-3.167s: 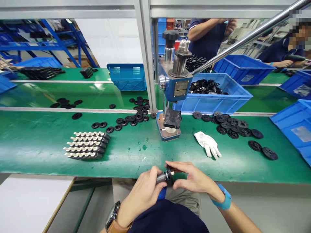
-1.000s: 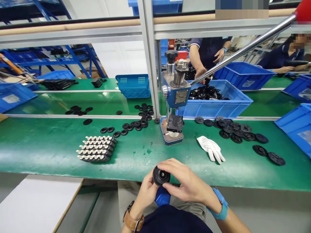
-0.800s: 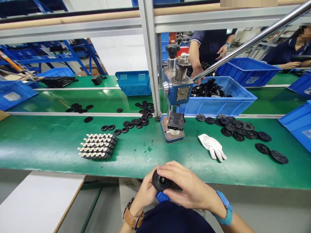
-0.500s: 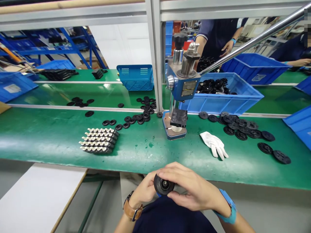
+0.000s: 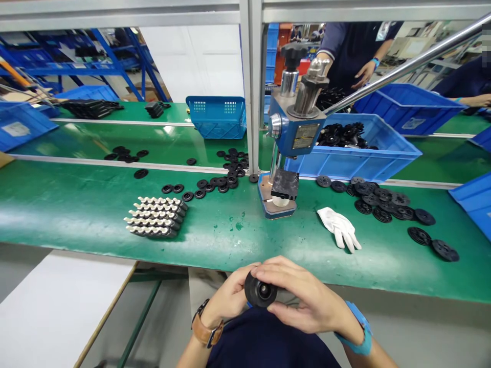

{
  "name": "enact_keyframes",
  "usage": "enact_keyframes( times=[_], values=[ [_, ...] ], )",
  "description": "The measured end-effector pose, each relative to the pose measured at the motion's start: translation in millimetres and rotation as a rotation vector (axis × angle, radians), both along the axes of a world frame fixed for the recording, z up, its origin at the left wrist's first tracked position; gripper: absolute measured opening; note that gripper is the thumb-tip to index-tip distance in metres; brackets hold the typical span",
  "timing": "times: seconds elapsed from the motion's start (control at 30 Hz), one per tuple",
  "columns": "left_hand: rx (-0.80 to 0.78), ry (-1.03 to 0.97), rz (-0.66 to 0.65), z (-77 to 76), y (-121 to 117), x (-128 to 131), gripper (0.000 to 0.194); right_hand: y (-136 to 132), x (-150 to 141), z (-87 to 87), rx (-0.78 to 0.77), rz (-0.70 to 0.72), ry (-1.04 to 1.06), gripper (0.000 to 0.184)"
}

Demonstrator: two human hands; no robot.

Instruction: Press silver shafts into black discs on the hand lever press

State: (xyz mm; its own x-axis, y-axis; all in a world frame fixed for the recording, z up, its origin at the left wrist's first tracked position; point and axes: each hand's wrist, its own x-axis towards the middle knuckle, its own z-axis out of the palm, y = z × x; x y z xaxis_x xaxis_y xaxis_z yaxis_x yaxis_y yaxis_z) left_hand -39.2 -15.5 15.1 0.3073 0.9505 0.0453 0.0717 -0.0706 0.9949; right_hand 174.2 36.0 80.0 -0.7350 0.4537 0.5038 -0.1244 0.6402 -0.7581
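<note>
A black, round, flanged plastic part [image 5: 253, 294] with a hollow centre is held just short of the worktop's near edge, its face turned up toward the camera. The left hand [image 5: 229, 295] has its grip clamped on the part from 9 o'clock, most of its fingers hidden; the right hand [image 5: 307, 296] grips the rim from 3 o'clock, fingers over the top, thumb below.

Taking the part as the clock's centre, the glossy green worktop [image 5: 210, 243] stretches across beyond it, marked with a few darker spots. At 10 o'clock sits a block of black rows topped with cream scalloped strips [image 5: 155, 217]; at 11, a loose scatter of small black rings [image 5: 200, 194]. Just past 12 stands a blue metal lever press [image 5: 297, 135], its chrome lever slanting toward 2. A limp white fabric glove [image 5: 337, 227] lies toward 2, nearer than a spread of larger black discs [image 5: 383, 202].

Behind the worktop, a light-blue plastic bin [image 5: 356, 166] of black parts stands at 1 o'clock and a teal perforated basket [image 5: 218, 125] between 11 and 12. Farther into the room, a person in a navy top [image 5: 351, 51] stands at 1 and blue metal racking [image 5: 103, 53] between 10 and 11. Grey floor [image 5: 422, 332] shows at 4.
</note>
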Motion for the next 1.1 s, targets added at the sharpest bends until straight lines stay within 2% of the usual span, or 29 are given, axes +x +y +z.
enact_keyframes(
  times=[0.13,0.57,0.83,1.1],
  values=[
    [0.031,0.022,0.029,-5.2,-1.2,-0.5,0.033,-2.1,-1.8,1.4,0.002,-0.023,0.003,0.068],
    [-0.04,0.028,0.169,-0.4,-6.4,0.7,0.035,-5.5,-6.1,0.4,0.034,-0.055,0.005,0.064],
    [0.033,0.032,0.081,3.0,-1.7,2.0,0.034,-4.9,-6.3,-0.8,0.022,-0.034,0.024,0.065],
    [0.031,0.043,0.083,-2.5,-1.2,2.6,0.035,-4.2,-5.3,-1.9,0.005,-0.032,0.032,0.069]
  ],
)
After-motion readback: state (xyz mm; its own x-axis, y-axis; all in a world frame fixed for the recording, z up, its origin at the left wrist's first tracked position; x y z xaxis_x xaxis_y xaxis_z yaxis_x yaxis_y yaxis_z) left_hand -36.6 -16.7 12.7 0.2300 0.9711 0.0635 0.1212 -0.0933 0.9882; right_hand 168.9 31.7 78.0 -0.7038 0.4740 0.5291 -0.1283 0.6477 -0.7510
